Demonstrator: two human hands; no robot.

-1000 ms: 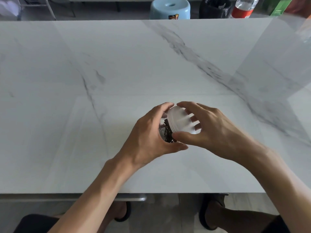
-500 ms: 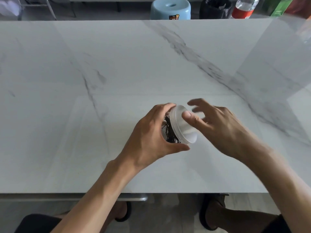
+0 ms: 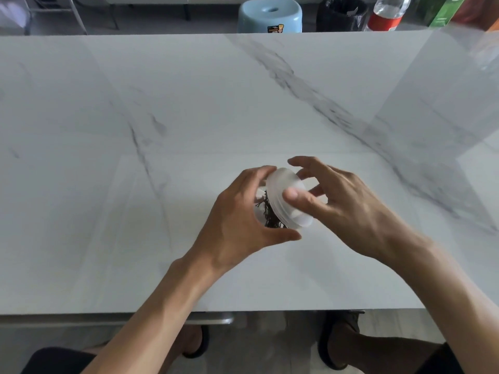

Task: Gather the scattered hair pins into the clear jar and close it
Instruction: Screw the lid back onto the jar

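Note:
My left hand (image 3: pixel 243 222) wraps around the clear jar (image 3: pixel 263 211), which is tilted toward the right above the near middle of the marble table. Dark hair pins (image 3: pixel 271 215) show through the jar wall. A frosted white lid (image 3: pixel 283 190) sits on the jar's mouth. My right hand (image 3: pixel 343 203) is at the lid, thumb pressed on its face and fingers curled around its far rim. I see no loose pins on the table.
The white marble table (image 3: pixel 189 117) spreads wide on all sides; its near edge runs just below my forearms. Beyond the far edge stand a light blue stool (image 3: pixel 270 14), a black bin (image 3: pixel 341 14), a plastic bottle (image 3: pixel 386 13) and a green box (image 3: pixel 445 9).
My right hand has shifted its hold on the lid, the thumb moving onto the lid's face while the fingers regrip around the rim. The left hand keeps the jar in place.

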